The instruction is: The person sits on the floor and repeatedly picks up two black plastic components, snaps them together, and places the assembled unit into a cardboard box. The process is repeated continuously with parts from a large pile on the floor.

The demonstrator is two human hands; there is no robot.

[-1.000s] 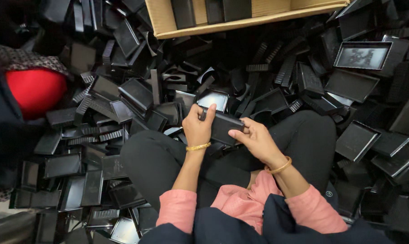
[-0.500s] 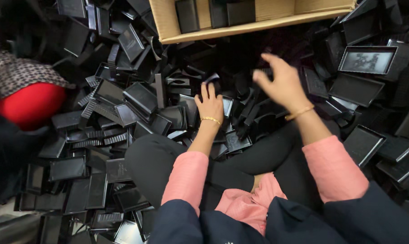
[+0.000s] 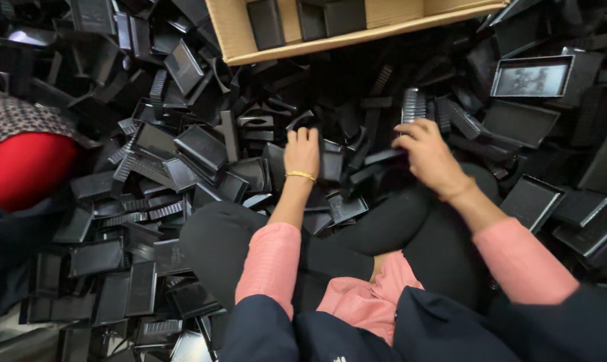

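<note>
1. We see the left hand (image 3: 302, 151) at the centre of the frame, palm down, fingers curled onto a small black plastic tray (image 3: 331, 161) that lies in the pile just to its right; whether the fingers actually clamp it we cannot tell.
2. The right hand (image 3: 427, 153) lies right of centre, well apart from the left hand, fingers bent over a black ribbed part (image 3: 412, 106) that stands just above it; the ribbed part's long axis runs up and down the frame. We cannot tell whether the fingers close on it or only touch it.
3. The relation that matters: both parts lie on the far side of the hands, toward the top of the frame, each hand nearest its own part, and the two hands do not meet.
4. A cardboard box (image 3: 296, 47) sits at the upper middle of the frame, beyond both hands, with black trays standing inside; its far wall is cut off by the frame's top edge.
5. The surrounding heap of black parts (image 3: 176, 154) fills left and right of the frame; dark-on-dark outlines make single pieces hard to separate.
6. The fingertips of both hands are hidden among the parts. A red-clad figure (image 3: 22, 167) at the left edge is cut off.
</note>
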